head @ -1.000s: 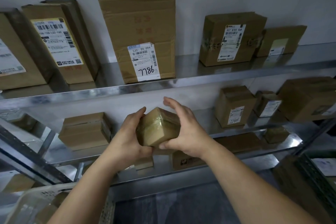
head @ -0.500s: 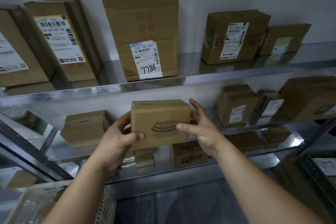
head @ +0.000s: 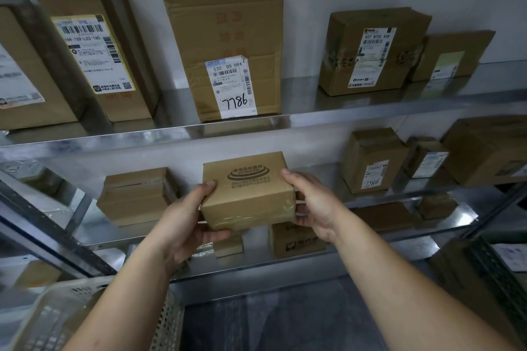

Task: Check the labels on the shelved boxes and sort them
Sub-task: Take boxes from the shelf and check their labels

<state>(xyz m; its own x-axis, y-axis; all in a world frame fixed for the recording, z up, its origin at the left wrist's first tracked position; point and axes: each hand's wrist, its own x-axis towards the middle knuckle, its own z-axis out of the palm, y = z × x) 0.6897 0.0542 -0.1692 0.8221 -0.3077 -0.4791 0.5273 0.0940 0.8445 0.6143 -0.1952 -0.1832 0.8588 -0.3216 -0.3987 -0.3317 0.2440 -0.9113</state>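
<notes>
head view: small box (head: 248,194) up at centre frame, printed logo face toward the camera, clear tape along its lower edge, held in front of the middle shelf (head: 467,216).
left hand (head: 185,219): curled round the box's left side, thumb on the printed face, fingers underneath.
right hand (head: 313,205): gripping the right side, thumb on the top corner.
upper shelf (head: 356,107): tall box (head: 225,37) right above, white label (head: 232,85) handwritten 7786.
right of frame: smaller box (head: 370,157) on the middle shelf, also 7786.
lower left: white perforated basket (head: 57,319).

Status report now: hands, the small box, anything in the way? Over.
Left hand, right hand grip the small box. Logo side faces camera, no shipping label visible. Taped box at its left, 7786 box at its right, both apart.
</notes>
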